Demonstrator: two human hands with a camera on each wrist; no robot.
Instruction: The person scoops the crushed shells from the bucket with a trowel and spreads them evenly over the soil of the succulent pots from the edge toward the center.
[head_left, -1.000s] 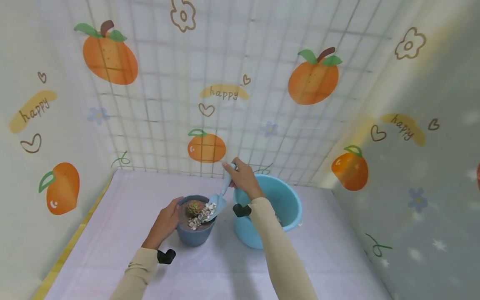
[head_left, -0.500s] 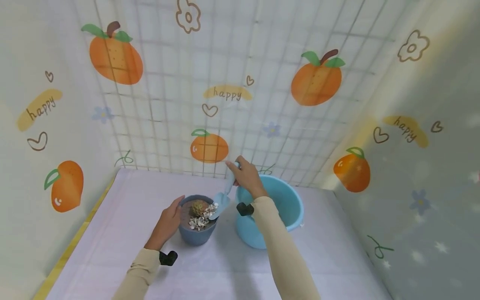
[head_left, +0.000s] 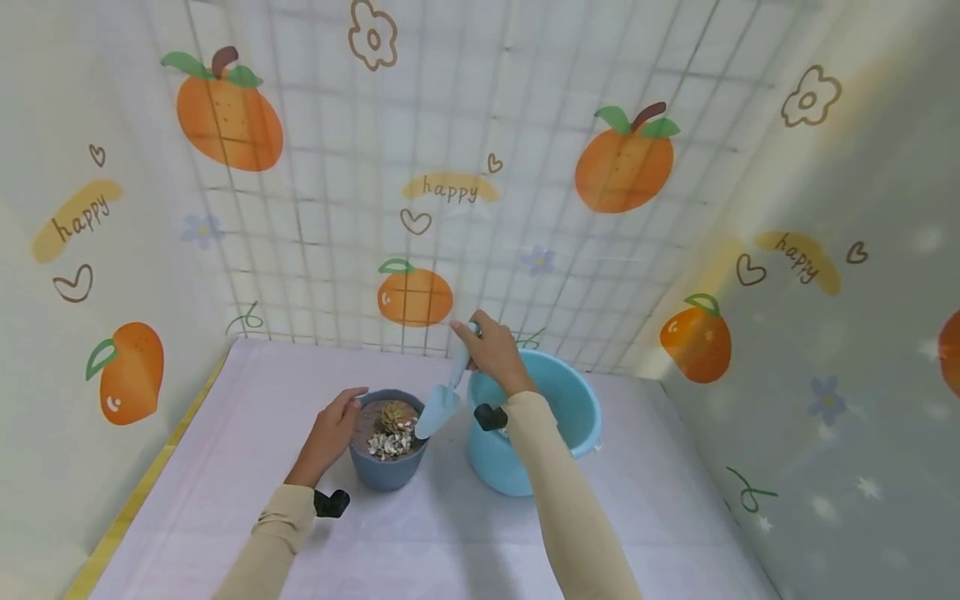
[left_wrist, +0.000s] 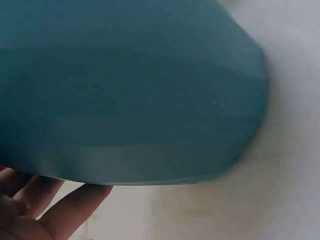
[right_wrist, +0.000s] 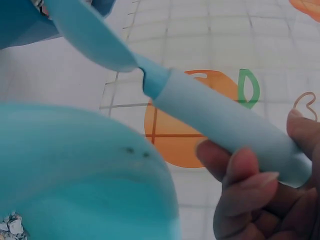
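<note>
A blue-grey flower pot [head_left: 386,473] stands on the table, with a small succulent [head_left: 392,416] in brown soil and a heap of white stone chips [head_left: 390,442] in front of it. My left hand [head_left: 327,433] rests against the pot's left side, its fingers [left_wrist: 80,205] touching the wall in the left wrist view. With my right hand [head_left: 495,354] I grip the handle of a light blue trowel [head_left: 439,408]. The trowel tilts down to the left, and its bare blade tip is at the pot's right rim. In the right wrist view, fingers and thumb hold the handle's end.
A light blue bucket [head_left: 577,408] stands right of the pot, under my right forearm. White chips [right_wrist: 14,226] lie inside it. A fruit-printed sheet over a wire grid [head_left: 330,208] rises behind the white tabletop [head_left: 397,546], with printed sheets at both sides.
White chips have slid off the trowel's blade into the pot, leaving the blade bare. The blade has tipped more steeply and shifted slightly right. My left hand has stayed beside the pot.
</note>
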